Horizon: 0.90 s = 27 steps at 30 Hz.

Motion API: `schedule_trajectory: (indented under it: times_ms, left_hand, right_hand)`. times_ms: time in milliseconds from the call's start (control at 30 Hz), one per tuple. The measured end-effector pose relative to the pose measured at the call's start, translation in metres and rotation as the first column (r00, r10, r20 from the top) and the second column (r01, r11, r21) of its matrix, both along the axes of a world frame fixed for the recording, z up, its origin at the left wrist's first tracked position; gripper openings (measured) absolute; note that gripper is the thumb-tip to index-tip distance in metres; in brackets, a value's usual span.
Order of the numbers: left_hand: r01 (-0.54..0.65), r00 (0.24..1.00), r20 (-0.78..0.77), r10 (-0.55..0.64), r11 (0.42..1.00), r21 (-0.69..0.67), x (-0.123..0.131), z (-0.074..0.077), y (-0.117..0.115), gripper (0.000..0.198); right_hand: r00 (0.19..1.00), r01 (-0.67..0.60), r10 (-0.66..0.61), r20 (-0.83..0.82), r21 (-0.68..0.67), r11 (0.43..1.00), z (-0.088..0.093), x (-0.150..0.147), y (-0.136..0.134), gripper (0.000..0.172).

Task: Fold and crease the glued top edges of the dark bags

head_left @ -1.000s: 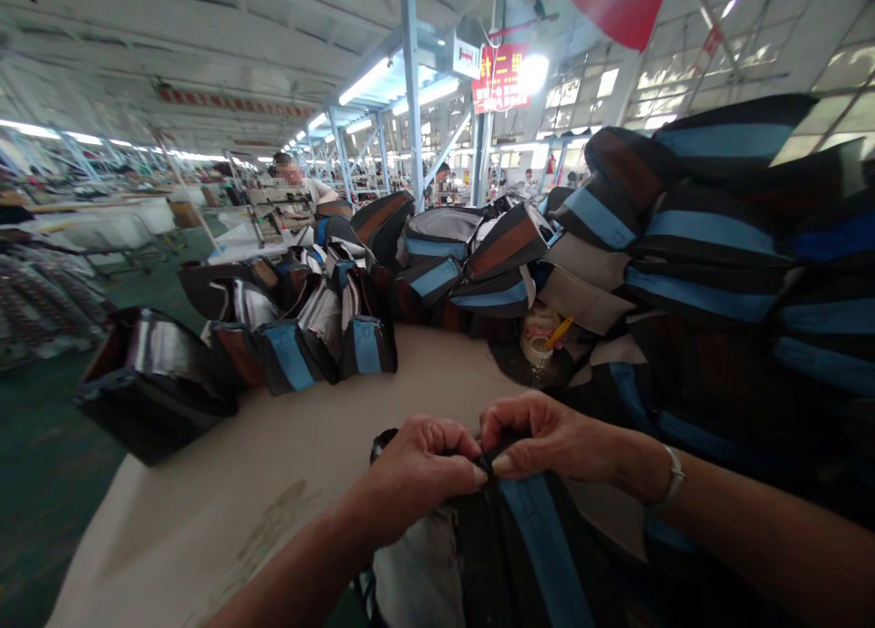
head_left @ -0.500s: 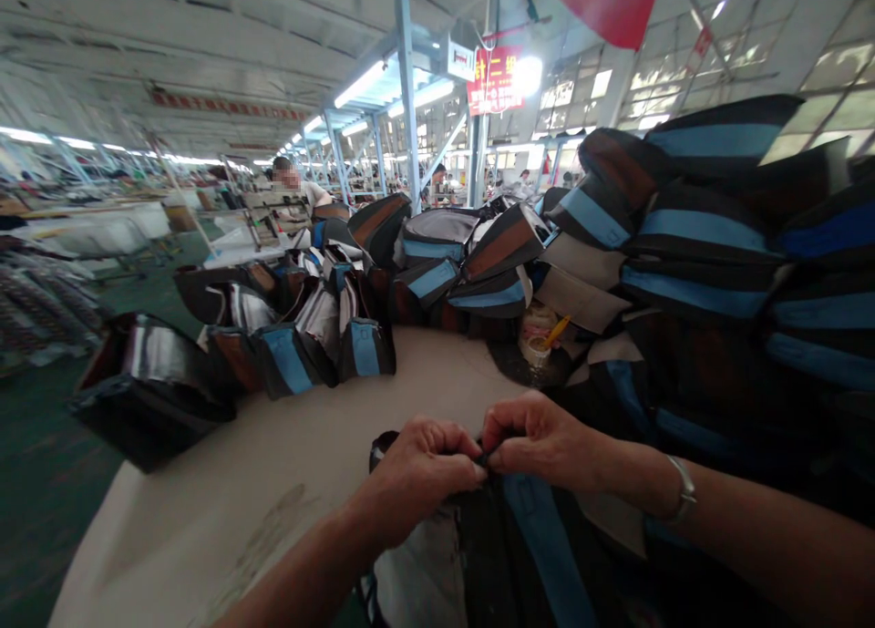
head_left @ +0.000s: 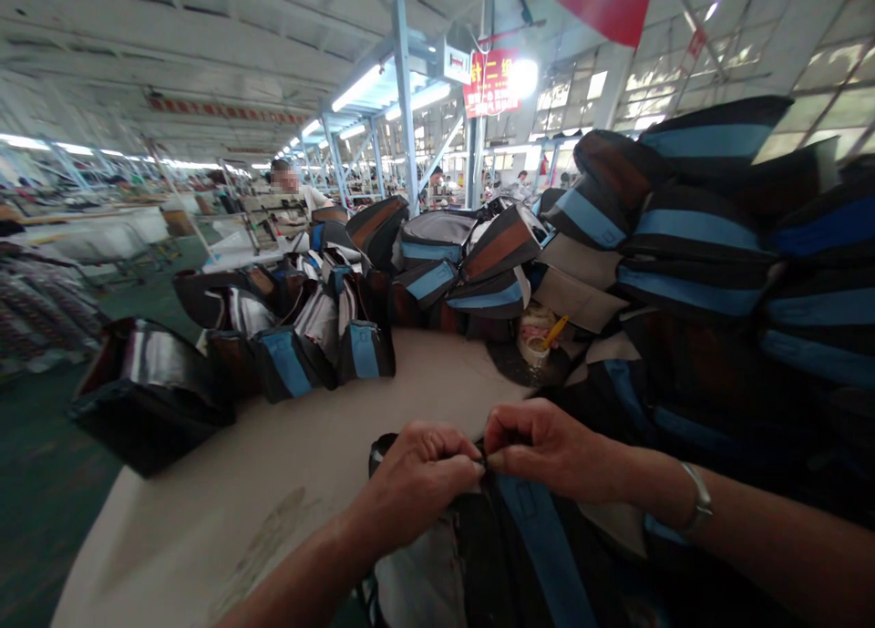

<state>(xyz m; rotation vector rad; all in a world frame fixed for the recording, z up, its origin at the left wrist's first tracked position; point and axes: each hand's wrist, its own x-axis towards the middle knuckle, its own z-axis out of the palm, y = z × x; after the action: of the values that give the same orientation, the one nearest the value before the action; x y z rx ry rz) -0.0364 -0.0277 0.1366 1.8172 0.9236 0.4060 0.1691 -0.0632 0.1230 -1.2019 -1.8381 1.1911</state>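
Note:
A dark fabric bag piece [head_left: 488,555] with a blue stripe and a pale lining lies at the table's near side, partly under my arms. My left hand [head_left: 427,468] pinches its upper edge between thumb and forefinger. Right beside it, my right hand [head_left: 540,446], with a silvery bracelet on the wrist, pinches the same edge. The two sets of fingertips nearly meet, and the small bit of edge between them is mostly hidden.
On the pale table [head_left: 328,446], a jar [head_left: 537,345] with a yellow-handled brush [head_left: 557,329] stands behind my hands. Bag pieces [head_left: 293,355] line the far edge, with a black one [head_left: 150,400] at left. A tall pile [head_left: 697,245] rises at right. Another person [head_left: 301,190] sits farther back.
My right hand and wrist have shifted slightly down and to the right. Both hands keep their pinch on the bag piece's edge, and the view has moved a little.

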Motion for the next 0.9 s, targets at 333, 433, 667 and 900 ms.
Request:
schedule_trajectory:
  times_ms: [333,433,667,900]
  left_hand:
    - [0.106,0.988,0.094,-0.119,0.985,0.134,-0.011,0.002,-0.007,0.021]
    - [0.130,0.989,0.076,-0.124,0.988,-0.086,-0.016,0.002,0.002,0.040]
    - [0.292,0.953,-0.035,-0.300,0.944,-0.153,-0.015,0.004,0.001,0.046]
    - [0.294,0.956,-0.124,-0.267,0.890,0.349,-0.010,0.034,-0.028,0.024]
  right_hand:
    - [0.961,-0.222,0.040,0.273,0.679,0.700,-0.003,0.003,-0.009,0.008]
    - [0.904,-0.360,0.001,0.427,0.762,0.538,-0.002,0.006,-0.011,0.012]
    - [0.910,-0.367,0.075,0.407,0.712,0.598,0.002,0.014,-0.020,0.016]
    - [0.969,-0.244,0.244,0.022,-0.014,0.970,0.027,0.028,-0.005,0.040]
